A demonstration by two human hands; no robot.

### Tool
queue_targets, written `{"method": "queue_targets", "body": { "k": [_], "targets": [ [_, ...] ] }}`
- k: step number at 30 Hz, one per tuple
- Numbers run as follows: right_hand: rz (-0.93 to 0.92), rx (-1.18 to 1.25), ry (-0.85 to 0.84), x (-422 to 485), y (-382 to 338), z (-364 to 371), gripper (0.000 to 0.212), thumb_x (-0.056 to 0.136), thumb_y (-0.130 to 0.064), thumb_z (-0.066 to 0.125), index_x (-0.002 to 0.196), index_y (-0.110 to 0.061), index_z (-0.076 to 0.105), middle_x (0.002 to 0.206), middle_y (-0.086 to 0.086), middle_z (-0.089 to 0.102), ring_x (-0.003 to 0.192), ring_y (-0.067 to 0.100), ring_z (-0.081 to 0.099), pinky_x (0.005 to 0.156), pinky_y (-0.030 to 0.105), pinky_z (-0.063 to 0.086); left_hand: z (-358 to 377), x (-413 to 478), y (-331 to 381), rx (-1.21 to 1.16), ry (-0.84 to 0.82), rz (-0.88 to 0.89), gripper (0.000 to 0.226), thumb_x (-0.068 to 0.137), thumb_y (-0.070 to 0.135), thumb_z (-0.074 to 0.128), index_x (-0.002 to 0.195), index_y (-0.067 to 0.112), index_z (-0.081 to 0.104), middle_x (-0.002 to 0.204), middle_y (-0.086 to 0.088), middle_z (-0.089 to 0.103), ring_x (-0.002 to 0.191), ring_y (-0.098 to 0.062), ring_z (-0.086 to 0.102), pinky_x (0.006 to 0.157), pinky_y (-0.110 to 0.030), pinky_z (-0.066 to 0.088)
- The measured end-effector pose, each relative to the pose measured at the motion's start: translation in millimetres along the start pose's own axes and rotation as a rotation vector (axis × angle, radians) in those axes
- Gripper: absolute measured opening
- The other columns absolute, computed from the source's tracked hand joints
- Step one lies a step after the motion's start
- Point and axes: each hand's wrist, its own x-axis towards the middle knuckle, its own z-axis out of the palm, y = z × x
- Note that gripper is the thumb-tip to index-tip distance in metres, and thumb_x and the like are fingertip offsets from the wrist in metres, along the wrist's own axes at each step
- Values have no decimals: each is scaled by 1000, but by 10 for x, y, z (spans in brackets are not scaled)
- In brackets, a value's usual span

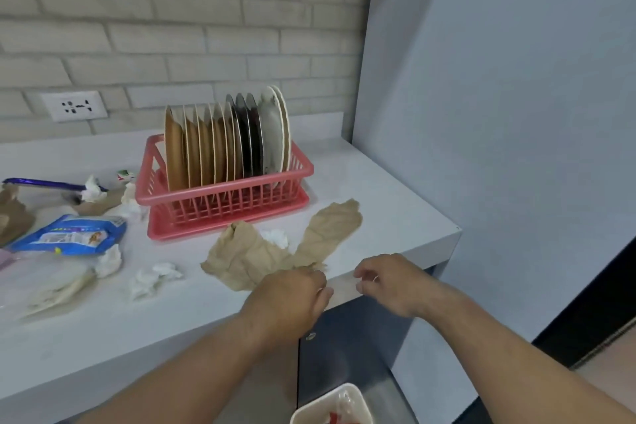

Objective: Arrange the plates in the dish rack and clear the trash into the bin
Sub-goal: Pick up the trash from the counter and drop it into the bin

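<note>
Counter: pale, against your brick wall.
Dish rack: red, plates upright.
Left hand: curled at the brown paper's edge; grip unclear.
Right hand: loosely curled, empty.

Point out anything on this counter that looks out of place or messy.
The plates stand neatly on edge in the red dish rack. The mess is around it: crumpled brown paper at the counter edge by the left hand, white tissue wads, and a blue wrapper lying loose to the left.
</note>
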Motion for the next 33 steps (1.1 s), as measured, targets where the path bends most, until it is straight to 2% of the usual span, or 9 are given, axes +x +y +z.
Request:
{"method": "queue_targets", "body": {
  "k": [14,19,21,24,26,27,29,31,33],
  "targets": [
    [-37,-14,25,598,-165,-101,40,96,-42,53,132,-25,56,128,-4,57,109,14,57,93,26,46,-98,357,-496,15,108,-185,28,99,39,37,97,26,62,91,10,60,81,-11,58,76,-35,52],
    [-68,22,37,1172,-120,-209,48,95,-43,55,138,-23,50,144,-5,43,117,18,52,91,26,43,-29,642,-575,41,178,-287,27,99,37,39,101,24,63,96,10,59,84,-10,58,77,-30,50],
    [-82,-15,37,1412,-99,-224,60,91,-51,56,142,-23,44,150,-6,32,125,19,45,97,28,41,-19,755,-627,90,206,-330,26,99,35,41,106,22,63,103,8,59,90,-11,57,79,-28,48],
    [-51,-139,-37,1704,-50,-148,86,78,-71,55,149,-34,26,159,-3,10,142,28,23,114,45,28,-2,857,-738,196,218,-358,19,91,39,57,99,25,67,100,7,62,89,-13,57,75,-29,49],
    [-29,-169,-107,1819,-14,-69,92,75,-77,53,150,-41,15,161,-3,2,146,34,10,117,52,13,67,898,-819,350,73,-351,27,91,47,48,99,28,65,104,6,60,93,-16,53,80,-33,48],
    [-33,-178,-126,1871,16,-32,89,76,-77,51,150,-44,14,162,-2,1,147,36,4,117,53,6,102,921,-834,349,21,-389,38,92,52,37,107,28,62,110,5,57,99,-18,50,86,-34,45],
    [-66,-164,-101,1945,87,2,71,84,-70,47,147,-45,26,162,-2,7,147,37,0,117,52,0,121,969,-833,343,23,-477,47,92,58,33,117,25,55,116,3,55,106,-19,49,93,-33,41],
    [-164,-146,-15,2017,167,14,33,91,-52,46,122,-42,53,146,-1,39,137,33,28,113,46,21,154,1026,-812,371,28,-489,49,93,59,35,119,24,55,117,3,58,108,-18,50,95,-33,39],
    [-193,-62,81,2038,215,-8,13,92,-35,46,90,-31,58,108,-2,60,103,24,54,91,39,44,155,1094,-769,399,-12,-462,47,94,57,34,120,23,54,116,3,59,109,-18,49,93,-32,39]
  ]
}}
